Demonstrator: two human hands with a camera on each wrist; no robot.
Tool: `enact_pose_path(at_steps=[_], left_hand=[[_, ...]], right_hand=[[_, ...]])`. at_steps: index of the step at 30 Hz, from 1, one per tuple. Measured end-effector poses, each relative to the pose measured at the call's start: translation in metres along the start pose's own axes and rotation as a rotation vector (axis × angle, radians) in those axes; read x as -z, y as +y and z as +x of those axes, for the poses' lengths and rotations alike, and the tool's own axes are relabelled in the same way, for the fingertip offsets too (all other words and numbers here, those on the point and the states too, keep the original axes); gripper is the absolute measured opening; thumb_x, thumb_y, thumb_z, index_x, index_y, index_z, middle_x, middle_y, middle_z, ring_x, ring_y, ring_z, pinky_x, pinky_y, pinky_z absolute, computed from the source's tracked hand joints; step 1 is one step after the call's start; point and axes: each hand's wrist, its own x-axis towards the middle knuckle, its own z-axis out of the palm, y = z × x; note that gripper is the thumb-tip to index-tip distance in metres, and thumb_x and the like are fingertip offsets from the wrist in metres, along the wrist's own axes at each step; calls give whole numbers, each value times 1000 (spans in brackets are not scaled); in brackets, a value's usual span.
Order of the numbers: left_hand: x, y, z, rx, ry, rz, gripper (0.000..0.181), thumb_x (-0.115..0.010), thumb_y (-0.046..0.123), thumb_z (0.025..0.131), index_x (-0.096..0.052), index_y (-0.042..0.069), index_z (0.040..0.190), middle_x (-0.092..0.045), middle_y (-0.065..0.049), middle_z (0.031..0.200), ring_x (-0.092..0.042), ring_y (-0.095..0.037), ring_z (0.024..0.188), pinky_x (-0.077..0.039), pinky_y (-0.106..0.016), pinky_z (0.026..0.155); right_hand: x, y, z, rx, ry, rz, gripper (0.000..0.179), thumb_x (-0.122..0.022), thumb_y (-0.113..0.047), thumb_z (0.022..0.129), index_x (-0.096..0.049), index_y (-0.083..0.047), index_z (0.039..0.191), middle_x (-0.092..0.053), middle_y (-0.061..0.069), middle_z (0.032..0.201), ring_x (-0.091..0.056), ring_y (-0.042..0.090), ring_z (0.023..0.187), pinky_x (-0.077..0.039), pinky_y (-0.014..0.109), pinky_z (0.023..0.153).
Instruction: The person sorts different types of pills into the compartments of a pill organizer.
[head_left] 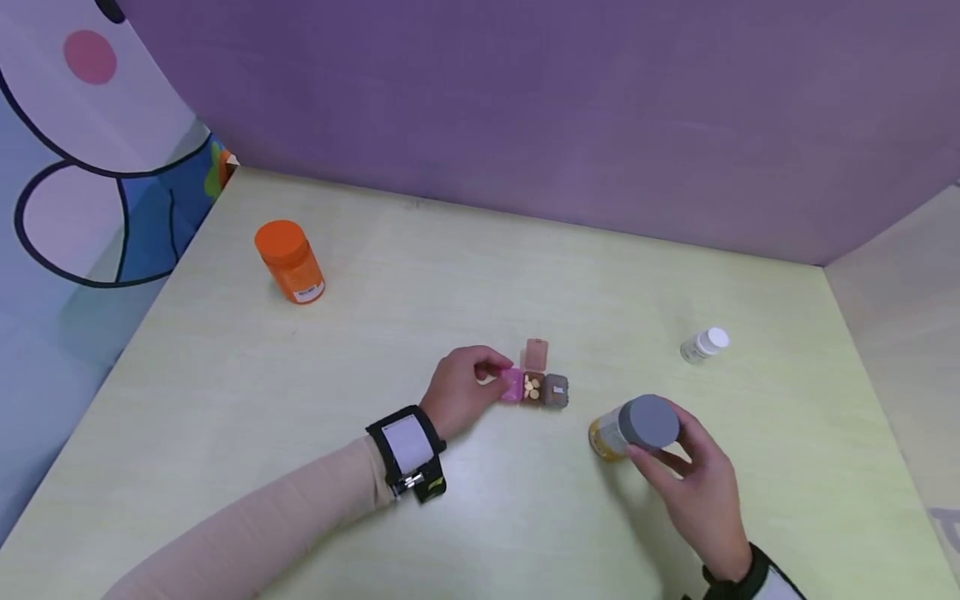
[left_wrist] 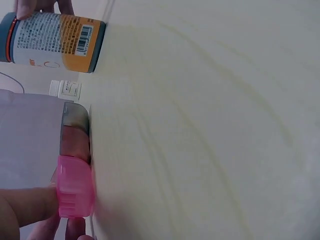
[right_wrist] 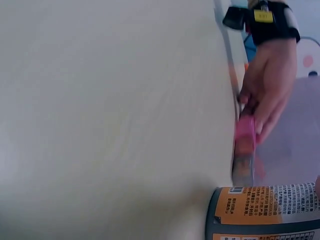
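Left hand (head_left: pixel 461 392) pinches the pink compartment (head_left: pixel 512 386); right hand (head_left: pixel 705 492) grips the gray-lidded bottle (head_left: pixel 610 431)

The left arm, in a beige sleeve (head_left: pixel 270 508), slants in from the lower left, its wrist strap (head_left: pixel 408 446) facing up. The hand leans toward the small pill case (left_wrist: pixel 75 142) at the middle of the desk (head_left: pixel 420 292), thumb on the near side of the pink end and a finger at its far side.

The right hand comes up from the lower right, angled leftward, with another wrist strap (head_left: pixel 750 575) at the bottom of the head view. Thumb and fingers are curled round the gray lid (head_left: pixel 649 422), holding the bottle from above, just right of the case. Whether the bottle's base touches the desk, I cannot tell.

The case's brown middle compartment (head_left: pixel 542 401) stands uncovered, pale tablets (head_left: pixel 532 387) inside, its flap (head_left: pixel 536 355) laid back on the far side. The gray compartment (head_left: pixel 556 391) adjoins it on the right.

An orange jar (head_left: pixel 288 262) stands well apart at far left; a small white-capped bottle (head_left: pixel 703 345) stands beyond the right hand.
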Motion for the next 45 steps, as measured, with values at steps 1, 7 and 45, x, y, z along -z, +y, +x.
enact_pose_path(at_steps=[1,7,45], left_hand=[[0,0,0,-1,0,1,18,-74,9,96,-77,6,114,-76,-11,111,-62,-23,101,-51,-35,91],[-1,-1,1,11,-6,-3,18,-74,8,96,-77,6,113,-76,-10,111,-60,-22,99,-49,-32,89],[-1,-2,3,11,-24,4,17,-73,9,97,-76,7,113,-75,-9,110,-58,-22,100,-47,-32,88]], right_hand=[[3,3,4,-8,16,8,59,-78,13,84,-59,6,139,-59,-30,122,-60,-14,110,-57,9,84],[26,25,30,-72,155,-34,50,-77,11,87,-63,7,134,-61,-35,111,-61,-18,105,-54,4,82],[2,-15,66,185,264,322,42,-49,6,104,-48,9,145,-54,-6,138,-54,11,128,-47,14,108]])
